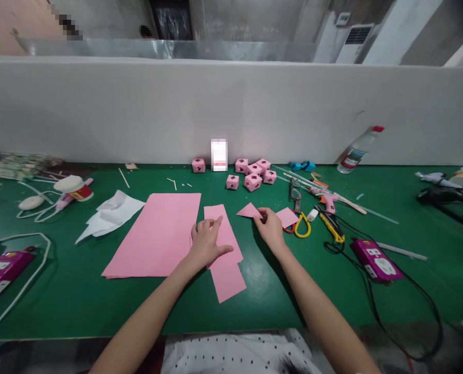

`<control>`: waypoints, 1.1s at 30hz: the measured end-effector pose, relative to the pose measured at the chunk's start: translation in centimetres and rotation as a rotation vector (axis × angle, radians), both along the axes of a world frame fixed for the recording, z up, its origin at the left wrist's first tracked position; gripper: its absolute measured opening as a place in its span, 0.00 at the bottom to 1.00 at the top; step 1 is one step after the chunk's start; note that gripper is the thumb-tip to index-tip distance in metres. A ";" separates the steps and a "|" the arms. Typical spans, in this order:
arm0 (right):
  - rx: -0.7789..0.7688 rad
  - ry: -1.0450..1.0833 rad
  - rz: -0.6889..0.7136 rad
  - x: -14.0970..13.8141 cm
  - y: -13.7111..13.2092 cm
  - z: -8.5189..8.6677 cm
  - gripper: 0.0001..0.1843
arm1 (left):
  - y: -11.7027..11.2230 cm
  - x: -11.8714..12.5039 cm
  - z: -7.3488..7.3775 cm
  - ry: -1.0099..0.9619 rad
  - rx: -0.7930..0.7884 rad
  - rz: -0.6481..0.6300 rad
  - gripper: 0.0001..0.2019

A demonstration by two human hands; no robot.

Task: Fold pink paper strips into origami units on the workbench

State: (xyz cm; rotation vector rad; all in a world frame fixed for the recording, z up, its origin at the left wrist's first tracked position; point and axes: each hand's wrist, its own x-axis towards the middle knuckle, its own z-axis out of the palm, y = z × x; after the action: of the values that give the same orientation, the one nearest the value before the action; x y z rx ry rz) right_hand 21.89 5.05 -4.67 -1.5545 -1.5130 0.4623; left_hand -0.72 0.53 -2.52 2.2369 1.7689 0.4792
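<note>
My left hand [208, 241] lies flat with fingers spread on a long pink paper strip [227, 270], at the right edge of a large pink sheet [155, 234]. My right hand [269, 226] pinches the corner of a small pink folded triangle [249, 210] on the green table. A small pink square piece [286, 217] lies just right of that hand, beside scissors with red and yellow handles [299, 226].
Several pink paper cubes [250, 174] stand at the back by the white wall. A glue gun [325, 200], a utility knife [332, 226], a purple power strip [375, 259] and cables lie right. White crumpled paper [110, 213], a tape roll [73, 187] and another power strip [1, 270] lie left.
</note>
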 end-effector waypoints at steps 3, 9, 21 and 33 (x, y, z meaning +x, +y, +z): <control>0.175 -0.263 -0.021 -0.2 -0.7 0.4 0.16 | 0.2 0.0 -0.5 -0.009 -0.010 0.008 0.48; 0.192 -0.244 0.154 -2.5 -1.9 0.7 0.14 | 0.7 -0.1 -0.7 -0.035 -0.045 0.017 0.47; 0.068 -0.137 0.438 -4.9 -3.2 0.7 0.13 | 0.2 0.3 -0.4 -0.060 0.059 -0.025 0.40; -0.054 0.438 0.260 -3.7 -2.2 1.5 0.12 | 0.9 -0.3 0.2 -0.217 0.327 0.144 0.33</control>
State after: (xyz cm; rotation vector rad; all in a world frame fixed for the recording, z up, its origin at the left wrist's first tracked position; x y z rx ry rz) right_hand 18.17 2.84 -3.19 -1.1977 -1.3652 0.9340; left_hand -1.05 1.45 -2.31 2.1609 1.8512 1.0682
